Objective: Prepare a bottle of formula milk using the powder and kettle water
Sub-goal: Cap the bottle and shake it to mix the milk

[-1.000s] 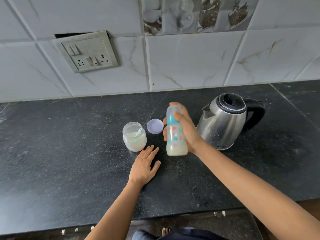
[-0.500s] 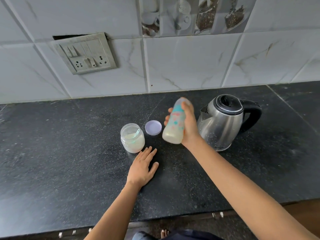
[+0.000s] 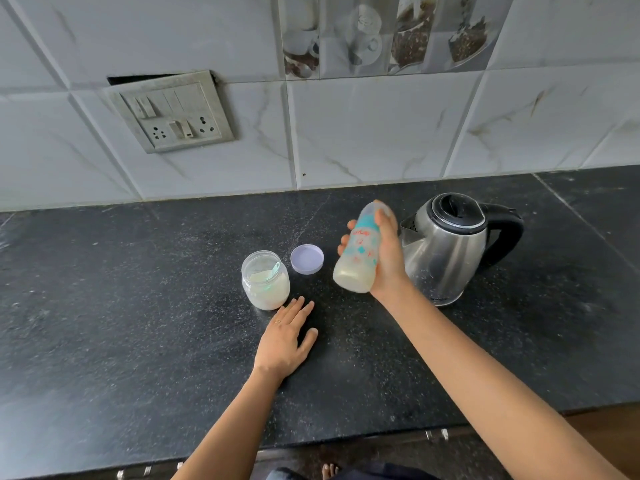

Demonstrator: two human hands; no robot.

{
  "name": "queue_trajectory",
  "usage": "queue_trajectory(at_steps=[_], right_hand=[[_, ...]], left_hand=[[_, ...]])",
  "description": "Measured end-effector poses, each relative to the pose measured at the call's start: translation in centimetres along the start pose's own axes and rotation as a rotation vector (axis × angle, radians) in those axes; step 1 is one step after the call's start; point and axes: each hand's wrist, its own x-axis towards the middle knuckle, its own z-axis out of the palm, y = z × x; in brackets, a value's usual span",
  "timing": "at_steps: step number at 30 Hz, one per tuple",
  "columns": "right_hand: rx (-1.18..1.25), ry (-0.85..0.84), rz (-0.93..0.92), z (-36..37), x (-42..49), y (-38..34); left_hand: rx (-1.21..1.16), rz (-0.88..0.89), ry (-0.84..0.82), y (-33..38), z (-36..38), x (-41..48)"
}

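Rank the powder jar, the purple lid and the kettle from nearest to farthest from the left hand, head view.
1. Powder jar, just beyond the left hand's fingertips.
2. Purple lid, behind the jar, rightward.
3. Kettle, far right.

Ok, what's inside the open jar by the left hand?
The jar holds pale powder filling roughly its lower half. A light green scoop leans against the wall on its right side. The scoop's lower end is sunk in the powder and cannot be seen.

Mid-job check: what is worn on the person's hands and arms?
No gloves or sleeves are in view. The left hand wears a thin gold-coloured ring on one finger; the right hand shows nothing worn.
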Motion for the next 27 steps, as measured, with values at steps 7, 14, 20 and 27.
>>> queue_trajectory(at_steps=[7,14,20,27], right_hand=[[-0.310,-0.283,-0.041,-1.0,-1.5,1.6],[-0.150,-0.052,0.001,-1.0,-0.2,1.4],[-0.136,-0.102,0.018,-0.8,-0.7,2.1],[-0.120,-0.136,0.061,-0.8,-1.6,2.5]], left_hand=[[-0.002,0.004,0.003,0.0,-0.1,0.0],[-0.005,0.011,0.012,0.2,-0.2,0.0],[-0.001,0.011,0.011,0.1,-0.1,0.0],[0.001,0.021,0.017,-0.1,0.2,0.1]])
